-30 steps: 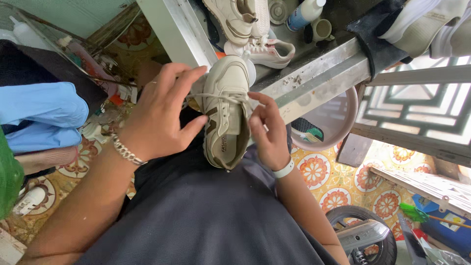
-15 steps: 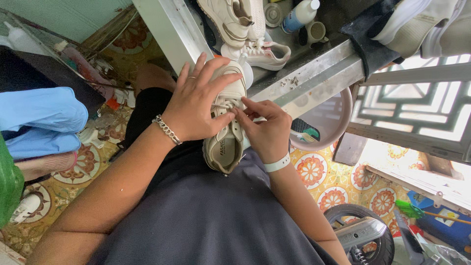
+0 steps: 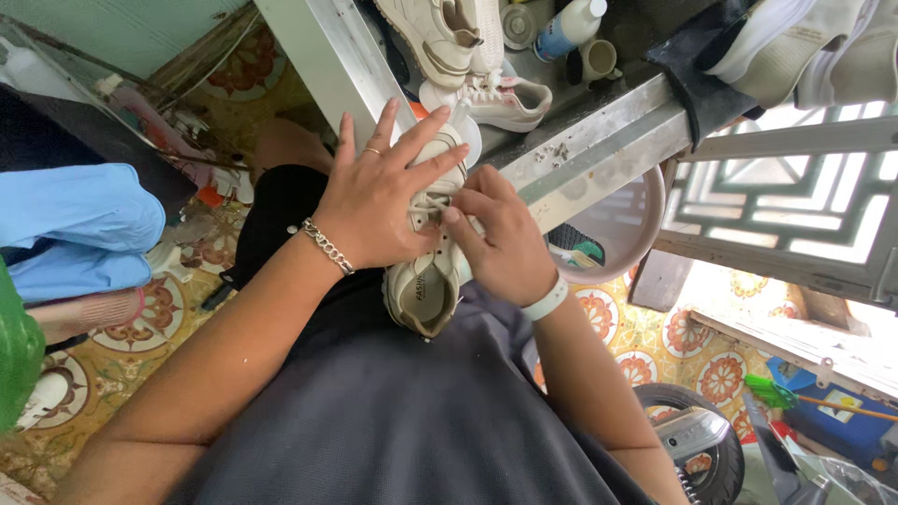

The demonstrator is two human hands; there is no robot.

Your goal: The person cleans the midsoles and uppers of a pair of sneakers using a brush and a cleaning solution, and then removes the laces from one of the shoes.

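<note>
Cream sneaker lying on the lap, heel toward the body, toe up against the edge of the metal desk. Left hand spread flat over the toe half, thumb pinned to the lace crossing, fingers fanned wide rather than curled; pressing, not clasping. Right hand closed in from the other side, fingertips pinched narrow on the lace right beside the left thumb. Compared with a second ago: no longer drawn apart with the lace stretched between them, now drawn together over the eyelets, touching. Slack taken up, by the look of it; lacing work at the tightening or knotting stage, judged from the pinch.

Beyond the grip, on the desk: two more pale sneakers, a white bottle and a small cup. To the right of the grip, below the desk edge, a pink basin. To the left, blue cloth well apart on the patterned floor.
</note>
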